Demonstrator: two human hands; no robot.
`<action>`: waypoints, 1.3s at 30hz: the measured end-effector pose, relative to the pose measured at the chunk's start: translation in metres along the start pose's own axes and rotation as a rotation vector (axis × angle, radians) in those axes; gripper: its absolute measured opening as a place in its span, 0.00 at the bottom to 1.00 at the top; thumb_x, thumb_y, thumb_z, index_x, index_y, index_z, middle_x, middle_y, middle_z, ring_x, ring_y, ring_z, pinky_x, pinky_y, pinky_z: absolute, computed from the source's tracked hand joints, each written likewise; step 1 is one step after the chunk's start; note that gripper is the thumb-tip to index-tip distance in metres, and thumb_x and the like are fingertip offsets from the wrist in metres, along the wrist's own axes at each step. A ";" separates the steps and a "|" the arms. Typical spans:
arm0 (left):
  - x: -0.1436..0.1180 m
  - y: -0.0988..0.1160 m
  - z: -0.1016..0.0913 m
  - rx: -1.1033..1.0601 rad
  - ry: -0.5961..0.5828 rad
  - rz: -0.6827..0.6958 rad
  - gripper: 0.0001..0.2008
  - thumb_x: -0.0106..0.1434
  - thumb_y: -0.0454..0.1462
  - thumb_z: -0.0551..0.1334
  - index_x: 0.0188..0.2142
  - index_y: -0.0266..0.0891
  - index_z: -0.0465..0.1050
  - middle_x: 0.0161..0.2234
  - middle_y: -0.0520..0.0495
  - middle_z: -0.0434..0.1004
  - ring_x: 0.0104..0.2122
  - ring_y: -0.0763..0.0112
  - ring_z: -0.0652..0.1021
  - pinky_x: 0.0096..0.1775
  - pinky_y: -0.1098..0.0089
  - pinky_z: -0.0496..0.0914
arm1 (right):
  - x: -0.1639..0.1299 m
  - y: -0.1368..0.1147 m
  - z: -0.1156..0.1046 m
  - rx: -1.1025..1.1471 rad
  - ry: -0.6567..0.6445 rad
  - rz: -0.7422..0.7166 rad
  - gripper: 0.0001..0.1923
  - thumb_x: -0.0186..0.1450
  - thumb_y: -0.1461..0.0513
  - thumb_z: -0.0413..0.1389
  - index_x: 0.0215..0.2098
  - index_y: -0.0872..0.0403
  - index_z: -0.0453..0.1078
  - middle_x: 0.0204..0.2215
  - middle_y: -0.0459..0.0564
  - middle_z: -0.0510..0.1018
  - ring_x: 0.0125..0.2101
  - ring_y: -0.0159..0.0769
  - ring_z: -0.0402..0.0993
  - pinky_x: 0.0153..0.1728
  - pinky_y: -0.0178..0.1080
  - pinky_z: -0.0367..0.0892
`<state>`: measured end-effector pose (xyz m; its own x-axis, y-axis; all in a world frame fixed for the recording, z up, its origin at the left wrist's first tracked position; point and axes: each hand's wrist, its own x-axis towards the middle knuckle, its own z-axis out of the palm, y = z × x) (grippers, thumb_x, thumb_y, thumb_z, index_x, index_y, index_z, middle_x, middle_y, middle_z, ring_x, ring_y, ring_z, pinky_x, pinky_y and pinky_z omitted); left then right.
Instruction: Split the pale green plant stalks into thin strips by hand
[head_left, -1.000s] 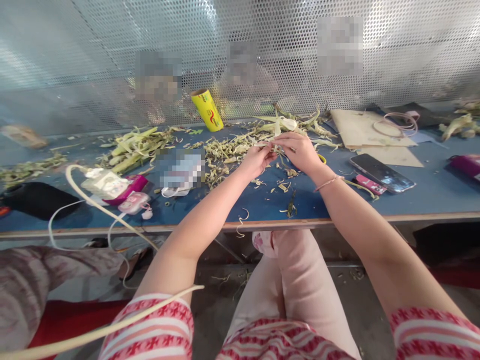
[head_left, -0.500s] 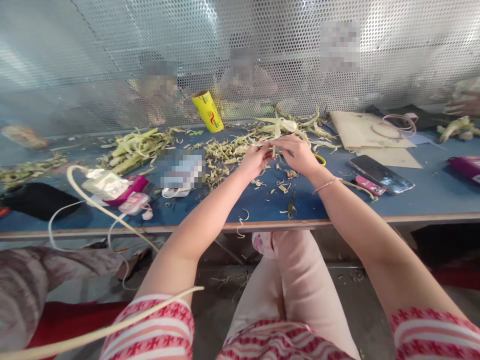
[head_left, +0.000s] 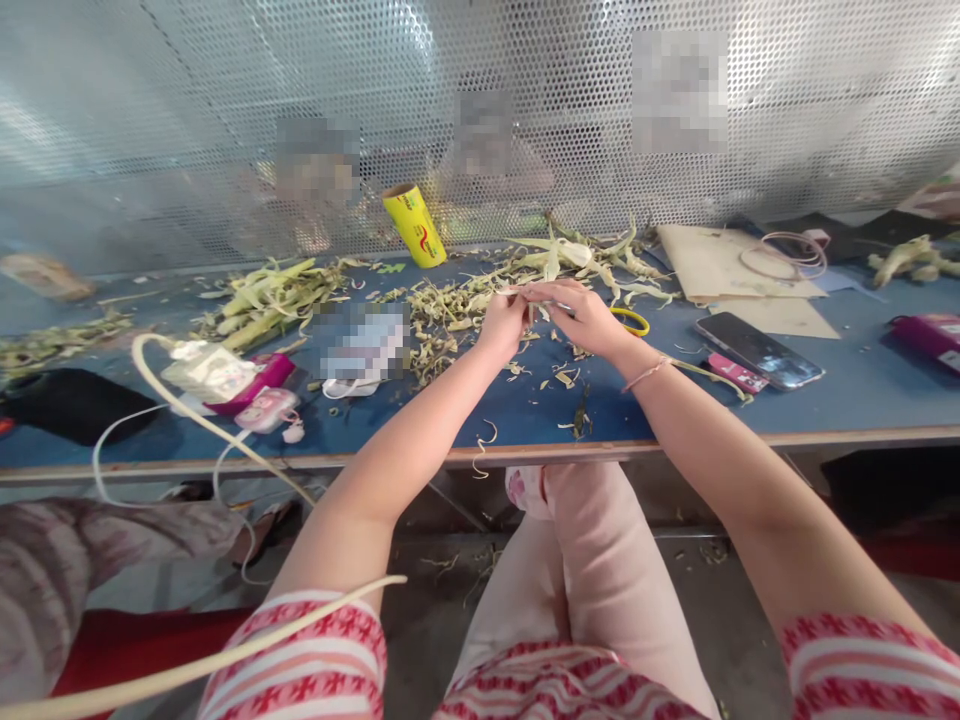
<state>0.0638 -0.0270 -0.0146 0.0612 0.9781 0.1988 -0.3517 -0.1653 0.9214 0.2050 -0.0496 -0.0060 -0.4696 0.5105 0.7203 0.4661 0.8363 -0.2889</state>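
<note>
Over the middle of the table, my left hand [head_left: 504, 325] and my right hand [head_left: 589, 315] meet at the fingertips. Both are closed in a pinch on a small pale plant piece [head_left: 511, 292], mostly hidden by the fingers. My right fingers lie across the tips of my left ones. Just behind them spreads a heap of pale green, dried-looking plant strips and peelings [head_left: 457, 300], with larger husk-like leaves [head_left: 570, 255] at its back. A yellow ring [head_left: 631, 321], perhaps a scissors handle, shows beside my right hand. Small scraps [head_left: 566, 378] lie below the hands.
A yellow cardboard tube [head_left: 415, 225] leans near the perforated metal wall [head_left: 555, 60]. Left are a stalk bundle [head_left: 262, 300], a magenta-and-white pouch [head_left: 232, 375] and a black item [head_left: 79, 405]. Right are a phone [head_left: 761, 350], cardboard [head_left: 720, 262] and a coiled cable [head_left: 784, 255]. Someone's patterned trouser leg [head_left: 112, 540] shows lower left.
My hands have drawn slightly left and closer together. My right fingers now lie over my left fingertips, and the plant piece is more hidden.
</note>
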 end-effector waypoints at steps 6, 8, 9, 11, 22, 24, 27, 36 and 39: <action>0.010 -0.010 -0.009 0.096 0.067 0.090 0.10 0.61 0.40 0.62 0.27 0.39 0.64 0.20 0.56 0.62 0.18 0.82 0.63 0.25 0.76 0.59 | 0.002 0.009 0.012 0.057 0.273 0.344 0.11 0.63 0.61 0.50 0.43 0.54 0.68 0.42 0.55 0.74 0.43 0.39 0.70 0.42 0.44 0.70; 0.011 -0.012 -0.010 0.143 0.042 0.116 0.11 0.60 0.42 0.63 0.28 0.39 0.65 0.20 0.56 0.63 0.18 0.81 0.63 0.24 0.76 0.57 | 0.003 0.014 0.015 0.101 0.278 0.501 0.10 0.64 0.56 0.50 0.36 0.54 0.66 0.34 0.51 0.74 0.36 0.36 0.69 0.40 0.43 0.68; 0.010 -0.012 -0.010 0.170 0.017 0.124 0.11 0.60 0.42 0.63 0.28 0.39 0.65 0.20 0.56 0.63 0.18 0.81 0.63 0.24 0.76 0.57 | 0.004 0.016 0.016 0.145 0.237 0.562 0.13 0.65 0.53 0.48 0.33 0.53 0.64 0.30 0.49 0.72 0.33 0.35 0.68 0.38 0.42 0.67; 0.007 -0.012 -0.008 0.224 -0.041 0.129 0.10 0.60 0.42 0.63 0.29 0.40 0.65 0.19 0.57 0.62 0.18 0.81 0.63 0.24 0.76 0.57 | 0.004 0.017 0.017 0.212 0.171 0.617 0.19 0.66 0.48 0.44 0.27 0.52 0.60 0.24 0.46 0.68 0.29 0.32 0.65 0.34 0.38 0.65; -0.006 -0.012 0.002 0.308 -0.053 0.097 0.08 0.62 0.39 0.61 0.29 0.41 0.64 0.16 0.59 0.60 0.15 0.80 0.63 0.24 0.75 0.59 | 0.003 0.001 0.018 -0.012 0.141 0.512 0.10 0.68 0.56 0.42 0.29 0.49 0.52 0.22 0.44 0.66 0.25 0.34 0.63 0.31 0.37 0.61; -0.004 -0.014 0.000 0.325 -0.045 0.108 0.07 0.62 0.38 0.60 0.29 0.42 0.65 0.16 0.59 0.59 0.15 0.79 0.62 0.24 0.75 0.58 | 0.003 0.002 0.019 -0.049 0.128 0.495 0.07 0.68 0.58 0.42 0.31 0.49 0.54 0.23 0.45 0.68 0.26 0.35 0.65 0.32 0.37 0.62; -0.004 -0.013 -0.002 0.362 -0.043 0.131 0.06 0.63 0.37 0.60 0.29 0.42 0.65 0.15 0.59 0.59 0.15 0.79 0.63 0.25 0.75 0.57 | 0.002 0.003 0.020 -0.091 0.107 0.474 0.06 0.69 0.59 0.40 0.35 0.49 0.56 0.25 0.47 0.70 0.28 0.37 0.69 0.33 0.38 0.63; -0.013 -0.004 0.006 0.339 -0.020 0.080 0.12 0.65 0.43 0.57 0.27 0.42 0.59 0.14 0.59 0.59 0.14 0.78 0.63 0.25 0.74 0.56 | 0.001 -0.001 0.025 -0.082 0.104 0.405 0.10 0.70 0.58 0.38 0.42 0.51 0.57 0.27 0.49 0.73 0.27 0.37 0.71 0.32 0.39 0.65; -0.016 -0.003 0.008 0.302 0.001 0.038 0.13 0.65 0.45 0.56 0.27 0.42 0.59 0.14 0.59 0.56 0.14 0.78 0.61 0.25 0.73 0.56 | 0.001 -0.003 0.025 -0.109 0.094 0.400 0.10 0.70 0.58 0.38 0.42 0.52 0.57 0.28 0.51 0.73 0.29 0.38 0.72 0.33 0.39 0.64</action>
<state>0.0714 -0.0431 -0.0179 0.0520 0.9705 0.2352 -0.0599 -0.2321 0.9708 0.1843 -0.0466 -0.0199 -0.1674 0.7661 0.6206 0.6766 0.5471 -0.4928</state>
